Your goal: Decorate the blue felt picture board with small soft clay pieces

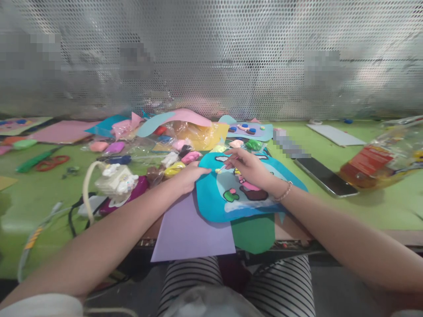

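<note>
A blue craft picture (211,207) with rounded corners lies in front of me, partly over a lilac sheet and a green sheet. It bears a cloud, a green shape and a pink figure in raised modelling clay. My left hand (191,177) grips its left edge, thumb on top and the other fingers mostly hidden. Over the upper part, my right hand (249,167) pinches a thin, pale stick (224,166). The stick's tip is at a small yellow clay piece (218,171), and whether they touch I cannot tell. This hand covers part of the figure.
Bagged clay lumps, including a yellow one (174,169), lie behind the picture. Left are orange scissors (53,163), a white plug adapter (115,181) and cables. Right are a phone (325,176) and a tilted bottle (370,160). A perforated metal panel (211,57) stands behind.
</note>
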The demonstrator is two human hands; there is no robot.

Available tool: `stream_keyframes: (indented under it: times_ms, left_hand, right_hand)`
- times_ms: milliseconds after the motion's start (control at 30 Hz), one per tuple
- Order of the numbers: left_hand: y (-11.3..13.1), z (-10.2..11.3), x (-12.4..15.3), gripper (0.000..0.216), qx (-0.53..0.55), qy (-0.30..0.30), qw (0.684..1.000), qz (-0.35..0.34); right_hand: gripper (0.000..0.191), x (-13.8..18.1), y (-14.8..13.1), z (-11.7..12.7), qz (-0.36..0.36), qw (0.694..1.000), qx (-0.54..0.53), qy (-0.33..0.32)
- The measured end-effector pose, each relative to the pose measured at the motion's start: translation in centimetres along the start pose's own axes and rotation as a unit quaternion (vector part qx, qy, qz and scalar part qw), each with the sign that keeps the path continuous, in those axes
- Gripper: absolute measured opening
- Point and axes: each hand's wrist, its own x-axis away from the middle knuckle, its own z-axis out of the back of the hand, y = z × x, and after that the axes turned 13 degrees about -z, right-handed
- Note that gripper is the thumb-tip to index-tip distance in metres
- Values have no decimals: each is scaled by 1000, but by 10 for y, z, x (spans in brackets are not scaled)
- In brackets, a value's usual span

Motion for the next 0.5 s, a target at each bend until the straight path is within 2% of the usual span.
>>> stream_keyframes:
  times_ms: [333, 500]
  left_hand:
    - [0, 0, 0, 19, -9, -1, 1000, -4]
    - [-1, 0, 0, 22, -15, -6, 1000, -7]
  right_hand:
    - [17, -2, 2, -1, -44, 998, -55, -3]
    - [17, -1, 0, 0, -38, 995, -92, 8]
